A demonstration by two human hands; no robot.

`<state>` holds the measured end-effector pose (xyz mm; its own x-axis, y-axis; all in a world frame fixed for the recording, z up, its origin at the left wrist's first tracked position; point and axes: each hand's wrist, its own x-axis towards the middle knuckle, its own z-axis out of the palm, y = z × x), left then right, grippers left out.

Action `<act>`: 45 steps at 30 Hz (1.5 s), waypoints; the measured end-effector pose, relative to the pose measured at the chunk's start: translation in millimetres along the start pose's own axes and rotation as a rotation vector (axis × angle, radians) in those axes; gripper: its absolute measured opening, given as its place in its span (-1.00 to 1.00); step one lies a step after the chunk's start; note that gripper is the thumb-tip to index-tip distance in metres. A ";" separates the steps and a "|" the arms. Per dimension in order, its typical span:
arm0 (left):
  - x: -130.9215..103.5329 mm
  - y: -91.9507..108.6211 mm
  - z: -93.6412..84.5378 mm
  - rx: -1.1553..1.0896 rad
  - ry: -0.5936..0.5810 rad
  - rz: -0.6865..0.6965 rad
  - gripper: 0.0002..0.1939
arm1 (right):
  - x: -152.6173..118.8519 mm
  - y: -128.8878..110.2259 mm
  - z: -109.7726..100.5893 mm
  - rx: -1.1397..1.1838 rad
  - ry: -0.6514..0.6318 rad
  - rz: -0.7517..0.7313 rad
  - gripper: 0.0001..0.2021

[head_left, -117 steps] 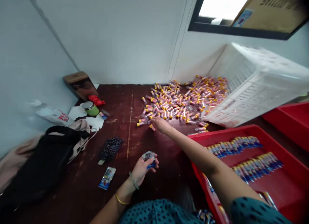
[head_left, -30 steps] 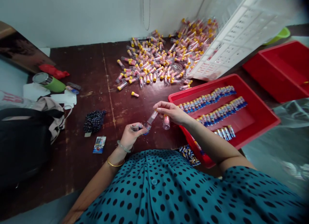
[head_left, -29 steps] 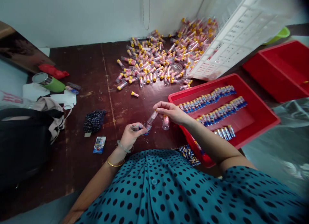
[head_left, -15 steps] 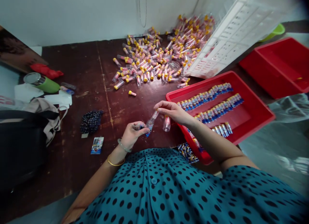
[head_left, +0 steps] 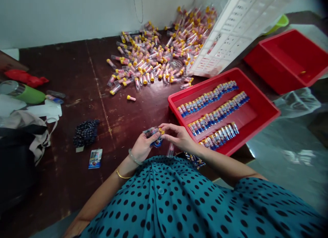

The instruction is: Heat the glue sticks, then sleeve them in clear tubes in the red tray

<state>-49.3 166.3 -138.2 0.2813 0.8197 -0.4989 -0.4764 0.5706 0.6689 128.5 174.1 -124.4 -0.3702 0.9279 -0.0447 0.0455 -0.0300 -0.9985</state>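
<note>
My left hand [head_left: 144,145] is closed round a clear tube with a blue wrapper [head_left: 156,142], near the table's front edge. At the tube's yellow-capped end, the thumb and fingers of my right hand [head_left: 179,137] pinch the yellow cap [head_left: 161,131]. Another clear tube [head_left: 170,150] hangs below my right palm; what keeps it there is hidden. To the right, a red tray [head_left: 258,122] bears rows of wrapped tubes [head_left: 217,113]. One small yellow-capped tube [head_left: 131,98] lies alone beyond my hands.
A large pile of yellow-capped tubes [head_left: 153,57] lies by the wall, beside a white crate [head_left: 220,43]. A red bin [head_left: 276,67] stands at right. At left are a green bottle [head_left: 30,94], a dark cloth [head_left: 85,133], a blue packet [head_left: 95,158] and a black bag [head_left: 17,166].
The view has shifted right. My hands have come together; the tube between them now sits deeper in my left hand, and my right fingers are at its yellow cap.
</note>
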 end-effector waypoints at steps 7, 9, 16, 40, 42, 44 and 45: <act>2.4 0.2 9.8 0.107 -0.009 0.085 -0.69 | -4.1 -3.4 -7.5 0.025 0.046 -0.015 -0.83; 3.8 1.1 13.5 0.095 -0.010 0.077 -0.68 | -2.3 -1.1 -12.2 0.073 0.059 -0.019 -0.84; 10.7 4.7 21.7 0.130 -0.019 -0.025 -0.65 | -4.7 -6.4 -53.8 0.150 0.144 0.087 -0.73; 21.0 -10.9 29.9 0.210 -0.076 -0.041 -0.63 | -27.9 -22.9 -248.5 -0.664 0.077 0.428 -0.77; 23.1 -11.6 31.4 0.187 -0.038 0.024 -0.66 | -6.5 -23.7 -199.5 -0.327 -0.159 0.271 -0.79; 24.9 -11.3 28.9 0.184 0.031 0.114 -0.69 | 12.6 -24.0 -152.3 -0.130 -0.268 0.181 -0.81; 25.5 -10.8 26.2 0.185 0.071 0.158 -0.70 | 20.9 -22.8 -132.0 -0.089 -0.281 0.152 -0.83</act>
<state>-15.1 182.3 -143.7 0.1527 0.8978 -0.4130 -0.3478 0.4400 0.8279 242.1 243.2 -98.4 -0.5942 0.7758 -0.2123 0.1963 -0.1161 -0.9737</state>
